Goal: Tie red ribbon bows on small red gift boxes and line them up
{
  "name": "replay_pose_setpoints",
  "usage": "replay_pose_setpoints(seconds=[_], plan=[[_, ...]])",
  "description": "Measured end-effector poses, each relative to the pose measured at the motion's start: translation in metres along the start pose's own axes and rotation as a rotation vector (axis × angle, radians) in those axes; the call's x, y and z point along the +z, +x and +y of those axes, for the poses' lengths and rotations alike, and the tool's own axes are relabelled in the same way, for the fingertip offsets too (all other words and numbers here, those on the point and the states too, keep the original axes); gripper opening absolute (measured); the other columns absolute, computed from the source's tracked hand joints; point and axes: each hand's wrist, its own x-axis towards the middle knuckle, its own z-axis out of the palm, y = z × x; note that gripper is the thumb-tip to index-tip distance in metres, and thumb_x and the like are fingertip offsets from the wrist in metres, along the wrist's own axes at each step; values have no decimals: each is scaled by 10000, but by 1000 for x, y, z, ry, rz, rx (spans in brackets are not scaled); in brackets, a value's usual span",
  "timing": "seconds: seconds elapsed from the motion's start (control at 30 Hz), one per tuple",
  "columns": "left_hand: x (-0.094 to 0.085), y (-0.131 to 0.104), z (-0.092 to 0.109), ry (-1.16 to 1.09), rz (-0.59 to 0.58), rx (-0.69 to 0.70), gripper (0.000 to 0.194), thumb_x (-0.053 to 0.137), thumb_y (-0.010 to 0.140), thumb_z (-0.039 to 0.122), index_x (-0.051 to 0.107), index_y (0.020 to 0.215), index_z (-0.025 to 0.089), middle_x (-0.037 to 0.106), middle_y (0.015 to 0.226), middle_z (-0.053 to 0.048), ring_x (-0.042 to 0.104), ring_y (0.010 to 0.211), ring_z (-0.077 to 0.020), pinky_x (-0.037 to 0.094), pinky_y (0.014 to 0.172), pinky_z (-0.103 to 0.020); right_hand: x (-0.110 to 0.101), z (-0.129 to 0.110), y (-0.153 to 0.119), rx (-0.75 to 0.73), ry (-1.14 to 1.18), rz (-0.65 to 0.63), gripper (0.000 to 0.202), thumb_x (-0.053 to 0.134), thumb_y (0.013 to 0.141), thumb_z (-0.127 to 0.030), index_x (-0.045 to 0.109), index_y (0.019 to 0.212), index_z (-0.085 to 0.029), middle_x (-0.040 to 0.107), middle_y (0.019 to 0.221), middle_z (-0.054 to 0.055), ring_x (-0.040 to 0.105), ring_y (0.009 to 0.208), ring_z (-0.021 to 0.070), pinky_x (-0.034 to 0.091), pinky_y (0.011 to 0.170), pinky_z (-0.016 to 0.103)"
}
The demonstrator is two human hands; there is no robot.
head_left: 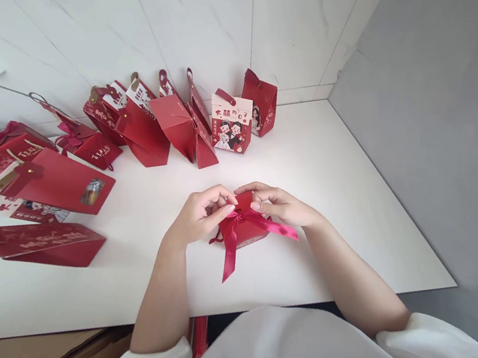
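A small red gift box (253, 236) rests on the white table in front of me, with a shiny magenta ribbon (230, 254) knotted at its top. The ribbon's two tails hang down over the front, one to the left and one to the right. On the left side of the knot, my left hand (199, 214) is closed, thumb and fingers pinching the ribbon. My right hand (281, 204) curls round the other side, its thumb on the ribbon and its index finger reaching behind the box top. Dark red cord shows at both sides of the box. The fingers partly hide the knot.
Several red gift boxes stand along the tiled wall, among them a box with a cartoon couple (232, 124) and a plain red one (145, 134). More lie at the left, including a box with a small window (61, 182). The table's (357, 204) right edge borders a grey surface.
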Motion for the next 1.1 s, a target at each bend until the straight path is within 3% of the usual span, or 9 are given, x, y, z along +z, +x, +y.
replay_pose_setpoints(seconds=[0.13, 0.23, 0.43, 0.57, 0.8, 1.1], plan=[[0, 0, 2, 5, 7, -49, 122, 597, 924, 310, 623, 970, 200, 521, 588, 59, 514, 519, -77, 441, 529, -197, -2, -1, -1, 28, 10, -27, 311, 554, 968, -421, 656, 769, -205, 548, 1370, 41, 593, 1140, 210, 466, 1009, 383], [1, -3, 6, -69, 0, -146, 168, 608, 915, 360, 597, 982, 206, 586, 621, 49, 597, 476, -104, 470, 455, -203, -4, -3, -2, 24, -9, -35, 278, 559, 969, -407, 681, 812, -213, 558, 1364, 38, 587, 1161, 212, 453, 1028, 381], [2, -3, 13, -195, -116, -246, 178, 625, 901, 356, 582, 994, 211, 581, 631, 59, 668, 477, -143, 501, 429, -205, -5, -5, -2, -2, -12, -41, 276, 554, 975, -385, 679, 803, -210, 586, 1326, 41, 590, 1155, 214, 442, 1041, 387], [1, 0, 13, -151, -158, -226, 118, 633, 892, 300, 599, 924, 192, 530, 582, 74, 631, 441, -110, 496, 445, -194, -7, -6, -4, 53, -7, -76, 261, 550, 973, -412, 700, 868, -225, 565, 1326, 40, 586, 1145, 217, 480, 993, 376], [-1, 0, 6, -202, -210, -166, 117, 638, 890, 271, 572, 863, 179, 563, 598, 61, 520, 420, -57, 425, 426, -169, -13, -4, -6, 76, -11, -82, 342, 569, 958, -437, 632, 723, -196, 558, 1275, 38, 596, 981, 169, 515, 845, 318], [1, 3, 1, -163, -182, -84, 120, 621, 889, 249, 579, 813, 168, 548, 632, 32, 496, 537, -69, 404, 526, -185, -16, -7, -8, 45, -29, -88, 372, 575, 954, -429, 581, 672, -186, 562, 1283, 46, 598, 899, 156, 514, 809, 336]])
